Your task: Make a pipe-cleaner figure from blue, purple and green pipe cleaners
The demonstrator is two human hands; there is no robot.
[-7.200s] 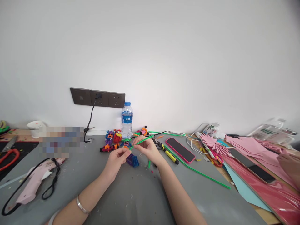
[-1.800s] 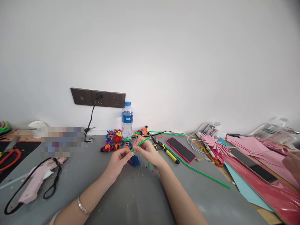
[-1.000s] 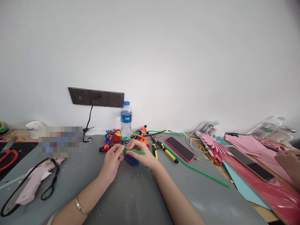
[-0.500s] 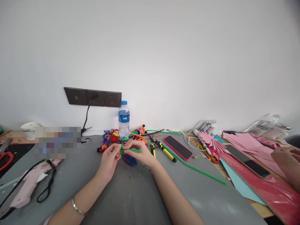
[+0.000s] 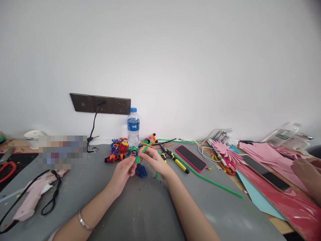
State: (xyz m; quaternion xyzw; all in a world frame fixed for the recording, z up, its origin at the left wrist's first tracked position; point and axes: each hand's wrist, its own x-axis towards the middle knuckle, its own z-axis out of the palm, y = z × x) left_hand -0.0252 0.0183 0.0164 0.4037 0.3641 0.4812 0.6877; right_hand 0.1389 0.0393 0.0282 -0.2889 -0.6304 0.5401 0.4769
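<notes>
My left hand (image 5: 124, 172) pinches a small coil at the lower end of a green pipe cleaner (image 5: 146, 147). My right hand (image 5: 153, 160) is closed on the same pipe cleaner just above the coil, and its free end points up to the right. Behind my hands, several colourful pipe-cleaner figures (image 5: 123, 146) stand around a water bottle (image 5: 133, 129). A dark blue bundle (image 5: 141, 171) lies just below my fingers. Yellow-and-black pliers (image 5: 179, 164) rest to the right of my right hand.
A pink-cased phone (image 5: 191, 158) and a long green pipe cleaner (image 5: 213, 183) lie to the right. At left are a pink glue gun (image 5: 28, 201) with a black cord and orange-handled scissors (image 5: 8, 170). Another person's hand (image 5: 307, 174) is over pink paper (image 5: 265, 155) at far right.
Both hands have shifted slightly right. The green pipe cleaner's free end has swung from pointing sideways to pointing up to the right. The coil now shows between my fingers.
</notes>
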